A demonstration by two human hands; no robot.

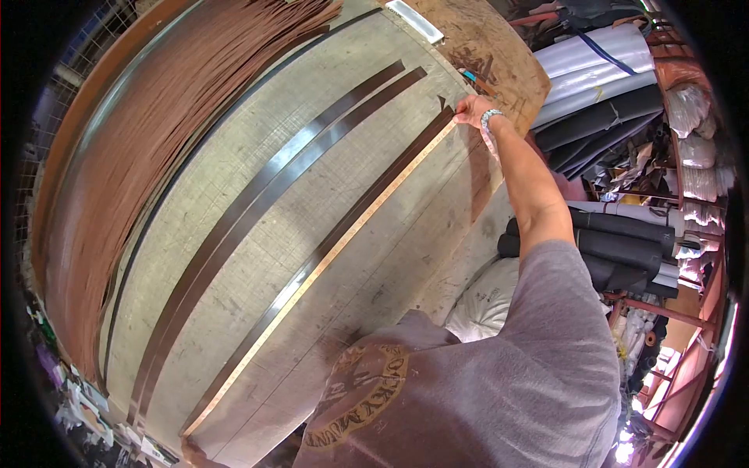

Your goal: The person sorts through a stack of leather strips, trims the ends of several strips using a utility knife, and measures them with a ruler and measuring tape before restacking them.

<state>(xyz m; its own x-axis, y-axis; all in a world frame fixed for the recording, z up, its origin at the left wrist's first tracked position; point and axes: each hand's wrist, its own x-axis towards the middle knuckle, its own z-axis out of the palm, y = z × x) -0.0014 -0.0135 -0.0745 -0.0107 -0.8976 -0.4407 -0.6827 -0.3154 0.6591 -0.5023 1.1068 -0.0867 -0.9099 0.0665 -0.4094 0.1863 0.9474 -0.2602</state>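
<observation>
where the long tan-edged dark strip (316, 273) ends near the table's (390, 257) far right edge, the right hand (473, 110) has its fingers closed on that tip. bare board separates it from two parallel strips (242, 214) leftward.

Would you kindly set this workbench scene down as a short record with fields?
Right hand: fingers pinch the far end of the measuring tape
Left hand: not in view
Beside tape: dark leather strip, lying along it
Mid-table: two dark strips
Left edge: pile of brown strips
Surface: worktable
Right: material rolls
</observation>
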